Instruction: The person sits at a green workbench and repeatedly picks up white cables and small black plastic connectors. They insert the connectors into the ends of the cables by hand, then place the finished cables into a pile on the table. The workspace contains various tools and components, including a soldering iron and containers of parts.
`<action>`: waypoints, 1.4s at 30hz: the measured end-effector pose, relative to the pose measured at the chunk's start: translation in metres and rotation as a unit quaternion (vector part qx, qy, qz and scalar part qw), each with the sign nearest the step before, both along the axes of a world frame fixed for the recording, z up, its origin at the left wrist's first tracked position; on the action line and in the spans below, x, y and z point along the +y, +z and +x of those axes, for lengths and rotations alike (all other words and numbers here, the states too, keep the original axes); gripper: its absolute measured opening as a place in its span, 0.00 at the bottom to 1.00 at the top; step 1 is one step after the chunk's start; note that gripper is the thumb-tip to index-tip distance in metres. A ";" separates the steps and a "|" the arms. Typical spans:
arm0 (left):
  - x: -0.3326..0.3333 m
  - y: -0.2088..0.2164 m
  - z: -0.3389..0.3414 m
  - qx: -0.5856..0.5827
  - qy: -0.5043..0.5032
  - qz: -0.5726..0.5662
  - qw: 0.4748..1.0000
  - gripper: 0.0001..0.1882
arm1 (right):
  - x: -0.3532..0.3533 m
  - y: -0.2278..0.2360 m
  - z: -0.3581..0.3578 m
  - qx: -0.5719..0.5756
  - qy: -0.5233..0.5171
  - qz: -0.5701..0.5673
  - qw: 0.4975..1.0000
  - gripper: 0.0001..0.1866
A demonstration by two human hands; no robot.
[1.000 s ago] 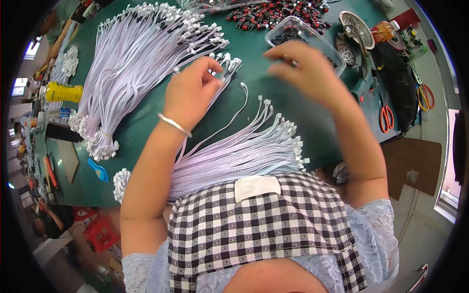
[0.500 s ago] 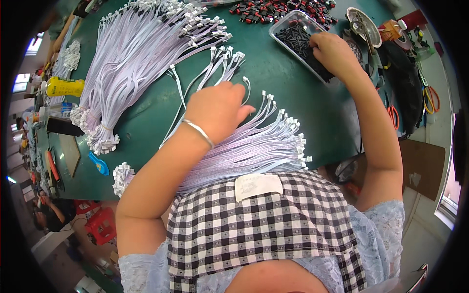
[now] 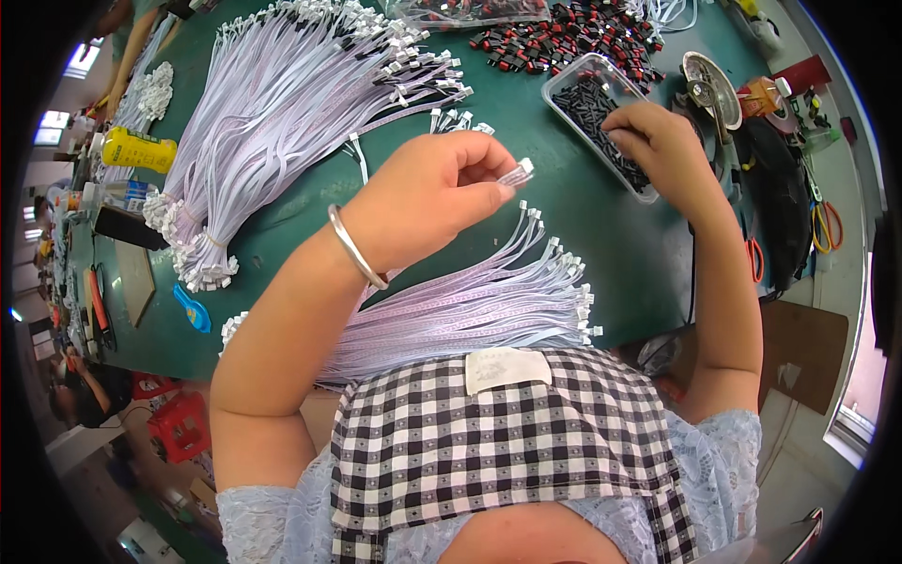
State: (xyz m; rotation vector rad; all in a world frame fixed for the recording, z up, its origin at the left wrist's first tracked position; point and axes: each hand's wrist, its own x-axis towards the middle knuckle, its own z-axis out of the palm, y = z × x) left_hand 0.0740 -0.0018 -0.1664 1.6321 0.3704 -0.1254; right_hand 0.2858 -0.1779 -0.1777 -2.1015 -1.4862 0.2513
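Cable end (image 3: 520, 173) pinched in left hand (image 3: 427, 193), tray rim (image 3: 564, 109) nearby

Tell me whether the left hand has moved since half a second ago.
Yes. The left hand has lifted off the near cable bundle and holds a white connector up toward the clear tray.

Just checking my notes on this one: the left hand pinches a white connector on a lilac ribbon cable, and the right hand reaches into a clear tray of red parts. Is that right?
Not quite. The clear tray under the right hand holds black parts, not red; the red-and-black pieces lie loose on the green mat beyond it. The head view shows this. The left hand does pinch a white connector on a lilac ribbon cable.
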 end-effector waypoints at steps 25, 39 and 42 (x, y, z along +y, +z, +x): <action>-0.043 -0.050 -0.021 0.055 0.126 -0.371 0.918 0.04 | -0.027 -0.022 -0.066 0.632 -0.090 0.047 0.768 0.06; -0.040 -0.052 -0.023 0.021 0.142 -0.382 0.913 0.05 | -0.007 -0.024 -0.098 0.466 -0.088 0.087 0.876 0.08; -0.041 -0.051 -0.023 0.017 0.140 -0.373 0.917 0.05 | -0.006 -0.023 -0.099 0.498 -0.095 0.083 0.858 0.07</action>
